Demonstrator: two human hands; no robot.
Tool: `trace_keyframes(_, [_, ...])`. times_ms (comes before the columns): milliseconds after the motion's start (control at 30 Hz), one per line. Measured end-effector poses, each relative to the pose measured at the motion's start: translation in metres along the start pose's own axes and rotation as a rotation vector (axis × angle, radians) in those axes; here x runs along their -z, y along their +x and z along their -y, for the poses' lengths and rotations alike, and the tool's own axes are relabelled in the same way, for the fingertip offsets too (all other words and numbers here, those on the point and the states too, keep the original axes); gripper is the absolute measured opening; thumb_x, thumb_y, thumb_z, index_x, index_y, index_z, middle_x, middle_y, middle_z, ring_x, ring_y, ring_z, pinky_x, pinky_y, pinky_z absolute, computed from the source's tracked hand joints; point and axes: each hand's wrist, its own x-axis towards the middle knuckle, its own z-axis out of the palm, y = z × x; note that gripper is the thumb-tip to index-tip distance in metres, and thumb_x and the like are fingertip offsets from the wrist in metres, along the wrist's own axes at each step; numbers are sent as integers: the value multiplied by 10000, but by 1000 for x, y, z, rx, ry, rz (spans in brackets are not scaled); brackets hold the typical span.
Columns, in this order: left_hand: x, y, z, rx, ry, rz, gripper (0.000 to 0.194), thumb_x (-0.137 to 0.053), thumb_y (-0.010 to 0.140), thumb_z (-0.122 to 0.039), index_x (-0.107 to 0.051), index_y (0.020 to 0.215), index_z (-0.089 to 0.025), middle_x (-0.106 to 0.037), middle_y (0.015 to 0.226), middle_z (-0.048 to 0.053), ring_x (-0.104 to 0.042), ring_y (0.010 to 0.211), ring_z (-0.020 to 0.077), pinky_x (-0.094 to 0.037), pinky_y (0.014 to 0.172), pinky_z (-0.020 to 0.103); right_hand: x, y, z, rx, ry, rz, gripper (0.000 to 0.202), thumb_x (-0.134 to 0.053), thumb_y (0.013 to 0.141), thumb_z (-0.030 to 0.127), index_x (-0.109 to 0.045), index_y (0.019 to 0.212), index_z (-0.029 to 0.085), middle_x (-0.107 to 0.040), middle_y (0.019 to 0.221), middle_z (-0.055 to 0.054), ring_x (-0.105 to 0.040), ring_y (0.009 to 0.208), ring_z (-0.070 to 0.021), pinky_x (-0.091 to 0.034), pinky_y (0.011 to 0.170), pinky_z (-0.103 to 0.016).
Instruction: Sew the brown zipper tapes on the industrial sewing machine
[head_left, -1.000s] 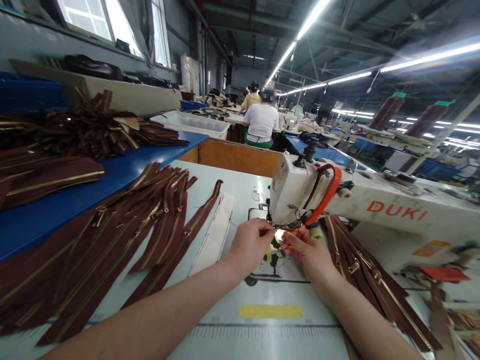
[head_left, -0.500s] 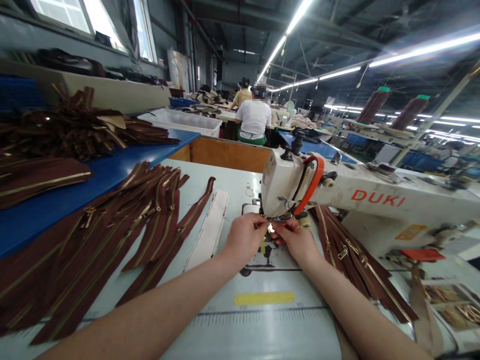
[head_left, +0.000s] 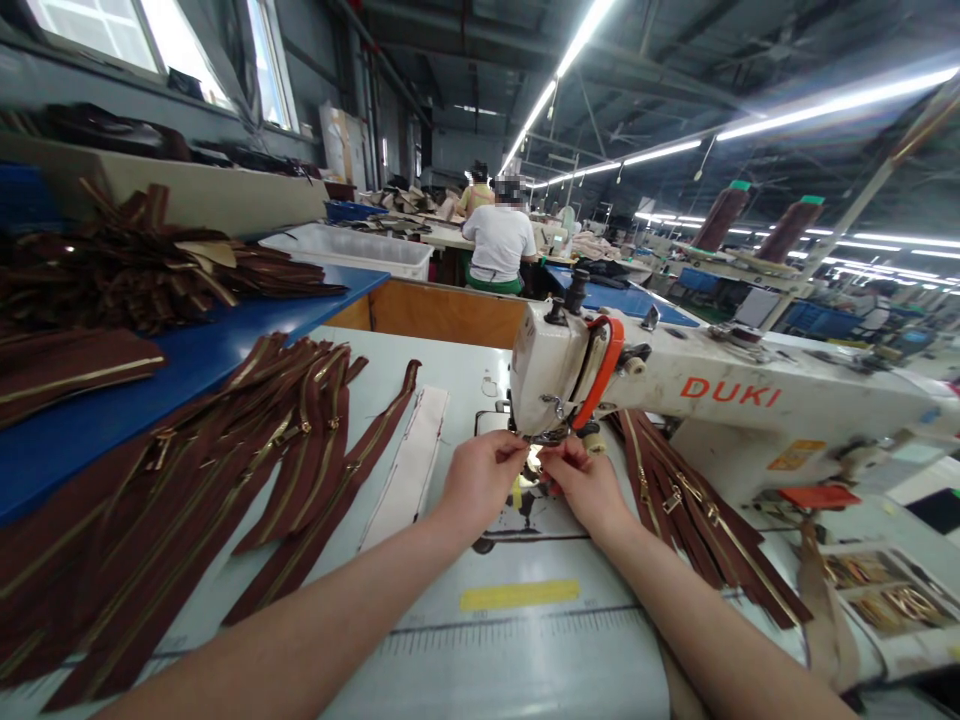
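Observation:
Under the head of a white sewing machine [head_left: 551,360], both my hands meet close to the needle area. My left hand [head_left: 484,475] has thumb and forefinger pinched together left of the presser foot. My right hand [head_left: 589,480] pinches in the same way just right of it, its other fingers curled. Whatever lies between the fingertips is too small to make out. A small bright light glows between the two hands. Brown zippers [head_left: 322,440] with gold teeth and sliders lie to the left. More brown zippers [head_left: 694,500] lie under the machine arm on the right.
A white fabric strip [head_left: 409,465] lies left of the needle plate. Yellow tape [head_left: 520,595] and a printed ruler mark the table front. A tray of metal parts [head_left: 889,595] sits at right. Bundled zippers [head_left: 187,270] cover the blue table [head_left: 217,345]. Two people sit farther back.
The view has shifted slightly, so the scene sits a little farther left. Both hands keep their pinch by the needle, with only slight finger movement.

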Motion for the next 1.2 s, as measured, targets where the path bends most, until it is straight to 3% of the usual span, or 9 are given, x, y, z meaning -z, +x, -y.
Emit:
trace_keyframes(467, [-1,-1,1,125,-205,-27,58,-639,675,-129,-662,687,-181,-678,615,-12,-656,604,170,-490,582,246,6,-12,6,101,-66,54,100,-584,652,274,-586,594,193,-559,554,34,-491,553,-130,-375,551,-244])
trace_keyframes(700, [2,-9,-12,246,-369,20,127,-626,655,-55,-580,636,-172,-633,531,-50,-650,497,138,-499,509,218,4,-28,9,529,-361,93,120,-509,724,117,-586,668,189,-619,754,-29,-563,753,-162,-416,607,-243])
trace_keyframes(867, [4,-10,-15,291,-432,31,141,-623,676,-41,-566,642,-166,-624,516,-54,-636,476,124,-499,508,213,4,-30,11,624,-378,55,112,-514,769,122,-579,708,189,-627,829,-46,-571,774,-165,-439,636,-255])
trace_keyframes(1000, [6,-9,-14,321,-459,40,145,-629,694,-33,-568,645,-156,-630,517,-44,-633,472,117,-496,514,211,9,-33,13,602,-340,145,155,-466,849,181,-610,789,183,-618,779,-36,-569,739,-155,-441,674,-264])
trace_keyframes(1100, [8,-9,-13,349,-483,47,155,-640,698,-31,-560,643,-152,-628,508,-38,-634,468,118,-495,514,209,10,-32,9,442,-236,147,221,-409,879,228,-622,897,173,-603,705,-15,-565,644,-140,-439,608,-250])
trace_keyframes(1200, [9,-8,-12,374,-513,54,150,-660,705,-51,-557,655,-149,-631,516,-31,-638,477,119,-523,548,231,9,-25,2,321,-208,98,210,-437,839,244,-630,870,167,-616,694,-13,-562,600,-138,-431,565,-243])
